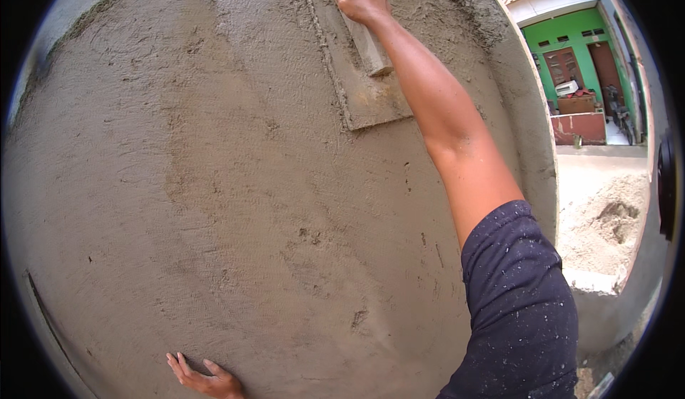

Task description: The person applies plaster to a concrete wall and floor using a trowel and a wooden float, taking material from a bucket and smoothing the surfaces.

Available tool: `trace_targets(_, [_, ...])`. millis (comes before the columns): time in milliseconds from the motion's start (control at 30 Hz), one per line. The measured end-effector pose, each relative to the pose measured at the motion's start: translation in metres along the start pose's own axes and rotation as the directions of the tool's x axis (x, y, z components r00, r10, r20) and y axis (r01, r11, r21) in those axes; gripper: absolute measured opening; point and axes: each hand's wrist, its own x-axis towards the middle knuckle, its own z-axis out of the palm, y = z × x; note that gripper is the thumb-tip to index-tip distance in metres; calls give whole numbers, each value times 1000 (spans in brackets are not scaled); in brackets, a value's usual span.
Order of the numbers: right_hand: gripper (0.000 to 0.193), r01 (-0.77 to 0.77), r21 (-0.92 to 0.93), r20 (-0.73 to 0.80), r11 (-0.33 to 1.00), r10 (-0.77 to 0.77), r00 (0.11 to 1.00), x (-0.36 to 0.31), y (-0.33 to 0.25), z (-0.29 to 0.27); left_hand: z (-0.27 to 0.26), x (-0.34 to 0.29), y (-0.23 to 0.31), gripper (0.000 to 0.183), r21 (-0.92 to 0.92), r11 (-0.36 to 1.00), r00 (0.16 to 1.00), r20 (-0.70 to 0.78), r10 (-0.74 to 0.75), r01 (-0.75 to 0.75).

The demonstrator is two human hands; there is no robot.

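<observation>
Wet grey-brown plaster covers a wall (235, 185) that fills most of the view. High on it, my right hand (362, 1) is wrapped round the long handle of a plastering float (378, 103). The float's broad, plaster-smeared plate lies against the wall, and its upper end runs out of the picture. My right arm reaches up across the wall in a dark, spattered sleeve. Low down at the left, my left hand (207, 379) holds nothing. Its fingers are stretched apart close to the plaster; whether they touch it I cannot tell.
Rougher plaster (464, 6) lies right of the float, near the wall's edge. Beyond an opening at the right are a sand heap (603, 217) and a green house front (571, 31). A dark strip (44, 306) runs along the lower left.
</observation>
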Motion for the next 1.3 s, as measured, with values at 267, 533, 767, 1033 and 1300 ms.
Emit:
trace_targets(267, [70,-120,5,97,993,119,988,-132,83,-37,17,-17,-26,53,151,989,999,53,-14,6])
trace_targets(533, [68,143,124,-8,982,-143,990,-394,81,-67,12,-19,-36,51,197,980,996,85,-20,2])
trace_targets(767, [70,546,202,71,813,-568,820,-394,-35,-71,14,-21,-30,53,120,993,995,100,-6,-6])
trace_targets(1033, [62,512,111,-18,852,-513,858,-222,-146,-32,21,-23,-31,52,111,994,996,90,-25,15])
trace_targets(1300, [61,302,93,33,949,-306,951,-89,-136,-14,21,-43,-7,54,252,950,977,55,-206,187])
